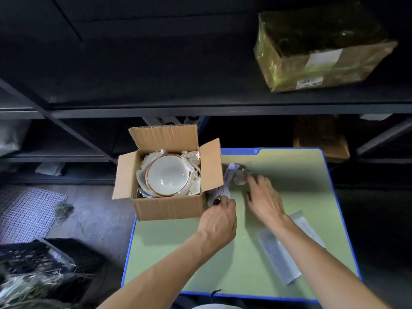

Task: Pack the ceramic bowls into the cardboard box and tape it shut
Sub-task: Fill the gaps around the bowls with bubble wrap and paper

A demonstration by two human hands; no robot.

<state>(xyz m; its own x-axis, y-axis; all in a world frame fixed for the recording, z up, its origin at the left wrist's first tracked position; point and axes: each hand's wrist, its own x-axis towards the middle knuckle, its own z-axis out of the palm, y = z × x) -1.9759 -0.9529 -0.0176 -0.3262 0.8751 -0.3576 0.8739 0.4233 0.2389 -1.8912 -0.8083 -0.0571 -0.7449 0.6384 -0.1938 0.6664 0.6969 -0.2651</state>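
While the cardboard box (169,206) sits flaps-up at centre-left of the frame on the green worktop (200,253), a white ceramic bowl (167,175) lies inside it, padded with paper. Just right of the box, the left hand (219,216) has its grip curled round the lower end of the crumpled paper (231,172). The right hand (264,197) lays loosely spread fingers on the paper's upper part, grip unclosed and blurred. Bubble wrap (276,257) lies at lower right, partly under the right forearm.

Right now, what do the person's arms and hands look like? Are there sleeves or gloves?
Both arms are bare, with no sleeves in view. The left hand and right hand wear no gloves. I can see no watch, bracelet or ring, though the picture is a little blurry.
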